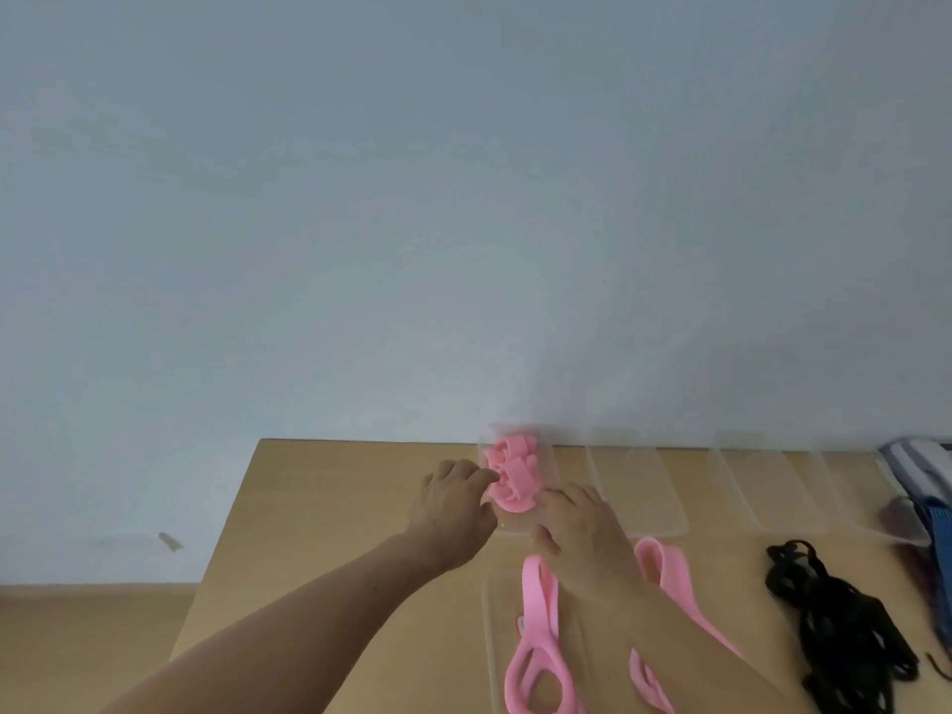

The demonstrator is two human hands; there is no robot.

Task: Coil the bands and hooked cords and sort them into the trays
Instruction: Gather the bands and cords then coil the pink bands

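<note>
My left hand pinches the coiled pink band in the clear tray, right hand's fingers unreadable; seat coil flat before release.

In front of me is a big plain wall, pale blue-gray, in soft light with a faint shadow on its right side. My table is light brown, and its far edge is right by the wall. Down on my left is tan floor, and low on the wall is one small gray mark.
</note>
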